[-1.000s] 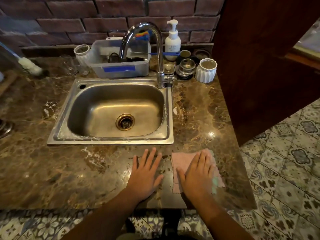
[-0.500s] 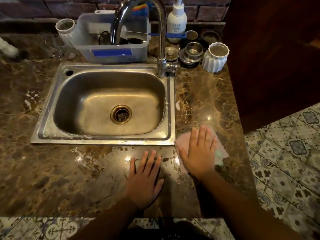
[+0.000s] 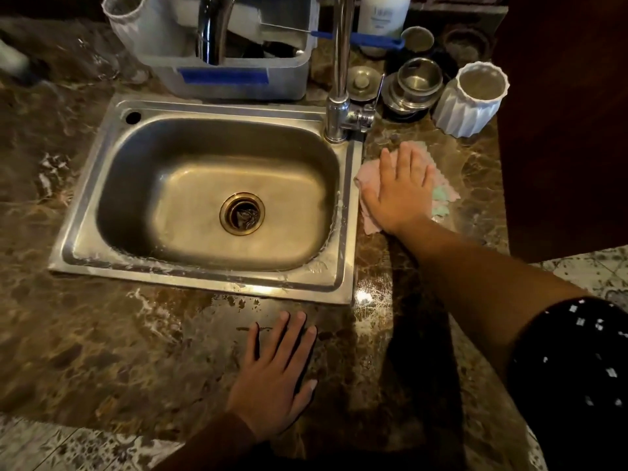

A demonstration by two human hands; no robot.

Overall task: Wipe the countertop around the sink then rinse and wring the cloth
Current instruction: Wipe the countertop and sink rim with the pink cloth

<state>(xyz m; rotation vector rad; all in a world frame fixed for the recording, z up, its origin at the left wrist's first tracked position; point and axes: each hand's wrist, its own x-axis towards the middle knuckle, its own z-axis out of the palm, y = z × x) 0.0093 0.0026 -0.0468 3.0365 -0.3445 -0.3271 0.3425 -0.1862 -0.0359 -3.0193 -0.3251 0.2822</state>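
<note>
A pink cloth [image 3: 368, 174] with green patches lies flat on the brown marble countertop [image 3: 102, 334], just right of the steel sink [image 3: 345, 266]. My right hand [image 3: 399, 190] presses down on the cloth with straight fingers that point toward the back. On the counter in front of the sink my left hand [image 3: 275, 375] rests flat, fingers spread, touching nothing else. The chrome faucet [image 3: 338, 96] rises at the sink's back right corner. White residue streaks the counter at the sink's front and left.
A white ribbed cup [image 3: 470, 100] and steel strainer parts [image 3: 413, 85] stand behind the cloth. A clear plastic bin [image 3: 238, 79] with blue tape sits behind the sink, a soap bottle [image 3: 384, 15] beside it. A dark wooden panel [image 3: 560, 130] bounds the right side.
My right hand has slid the cloth away from the front edge, up along the sink's right side toward the faucet. My left hand stayed flat on the counter.
</note>
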